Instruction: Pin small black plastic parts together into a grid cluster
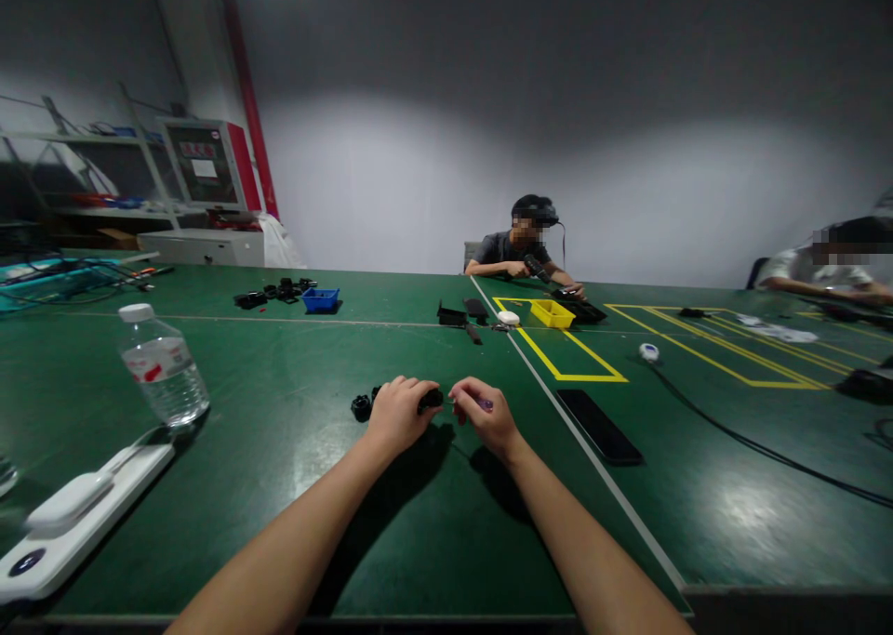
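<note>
Above the green table, my left hand (400, 414) is closed around a small black part (431, 399), whose exact kind I cannot make out. My right hand (494, 421) pinches a small screwdriver (483, 403) with a purplish handle. Its thin shaft points left at the black part; whether the tip touches it is too small to tell. Just left of my left hand lie more round black pieces (361, 407), partly hidden behind the fingers.
A water bottle (165, 367) and a white power strip (84, 523) stand left. A black phone (598, 427) lies right. Farther off are a blue bin (322, 301), black parts (275, 292) and a yellow bin (552, 314). Across the table, a person (513, 249) holds a power tool.
</note>
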The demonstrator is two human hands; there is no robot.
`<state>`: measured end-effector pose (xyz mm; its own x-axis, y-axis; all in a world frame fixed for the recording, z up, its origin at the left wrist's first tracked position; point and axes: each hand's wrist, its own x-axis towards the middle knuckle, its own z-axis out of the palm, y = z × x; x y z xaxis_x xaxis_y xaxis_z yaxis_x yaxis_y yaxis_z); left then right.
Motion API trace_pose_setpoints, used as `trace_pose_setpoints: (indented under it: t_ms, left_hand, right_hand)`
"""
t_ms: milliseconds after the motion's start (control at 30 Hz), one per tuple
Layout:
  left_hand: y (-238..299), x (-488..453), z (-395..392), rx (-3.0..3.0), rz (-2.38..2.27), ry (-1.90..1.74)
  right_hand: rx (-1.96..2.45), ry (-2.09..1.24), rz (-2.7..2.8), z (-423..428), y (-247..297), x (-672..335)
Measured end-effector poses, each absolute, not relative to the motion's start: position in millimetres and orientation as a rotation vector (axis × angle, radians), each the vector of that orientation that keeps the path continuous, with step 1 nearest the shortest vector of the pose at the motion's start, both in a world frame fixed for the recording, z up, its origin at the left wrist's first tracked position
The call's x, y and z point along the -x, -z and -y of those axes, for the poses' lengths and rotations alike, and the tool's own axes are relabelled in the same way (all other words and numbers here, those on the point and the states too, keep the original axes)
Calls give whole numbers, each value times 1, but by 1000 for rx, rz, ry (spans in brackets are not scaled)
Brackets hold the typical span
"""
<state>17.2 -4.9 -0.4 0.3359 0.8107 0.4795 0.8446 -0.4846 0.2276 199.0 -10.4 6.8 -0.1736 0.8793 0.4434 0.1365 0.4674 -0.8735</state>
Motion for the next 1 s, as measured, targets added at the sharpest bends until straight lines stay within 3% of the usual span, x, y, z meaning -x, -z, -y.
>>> trace_pose_setpoints:
  t_ms: [400, 1000]
  left_hand:
    - [-7, -16, 6, 2605, 1411, 1037]
    - [-9, -21, 17, 2768, 1274, 682]
  right_hand:
    - [904, -1038, 942, -3, -8, -211]
    - [985, -1036, 903, -9, 0, -213]
